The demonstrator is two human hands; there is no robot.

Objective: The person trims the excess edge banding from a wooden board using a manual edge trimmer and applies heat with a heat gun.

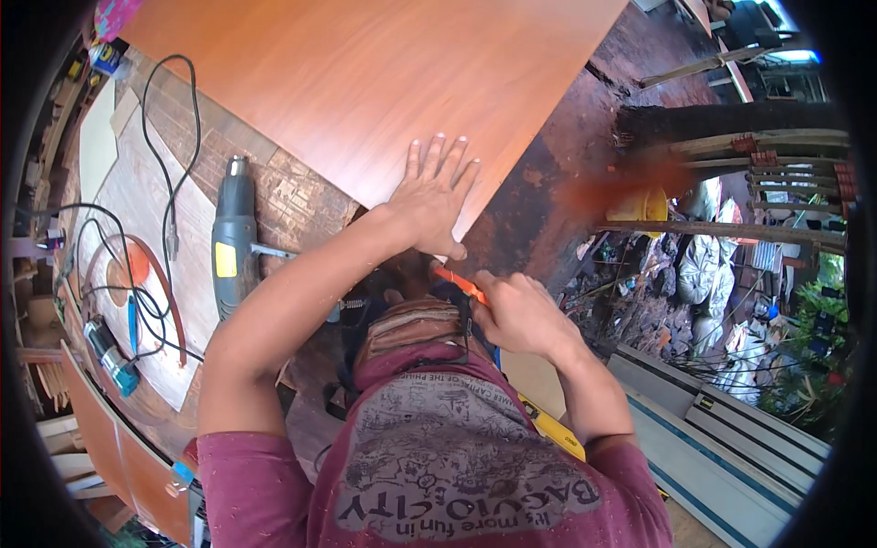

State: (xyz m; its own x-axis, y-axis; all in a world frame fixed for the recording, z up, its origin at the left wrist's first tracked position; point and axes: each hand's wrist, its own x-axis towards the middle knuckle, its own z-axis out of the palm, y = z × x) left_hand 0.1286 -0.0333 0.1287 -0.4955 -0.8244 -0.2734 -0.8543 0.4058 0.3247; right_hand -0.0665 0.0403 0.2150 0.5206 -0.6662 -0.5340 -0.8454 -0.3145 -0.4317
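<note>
My left hand (427,196) lies flat with fingers spread on a wood-grain orange-brown panel (365,78), close to its near corner. In my right hand (519,315) is a slim orange utility knife (461,285), its tip pointing up and left at that corner. The fingers are wrapped round the handle. Whether the tip touches the panel's edge cannot be made out. Left of my left forearm, a dark heat gun (236,228) with a yellow label lies on the worn workbench (292,183).
Black cable (196,119) loops across the left side. A teal power tool (111,358) and a curved brown strip (164,274) rest on a pale board (123,196). Long metal rails (713,429) lie at lower right. A yellow tool (553,427) shows beside my right side. Clutter (676,283) covers the ground at right.
</note>
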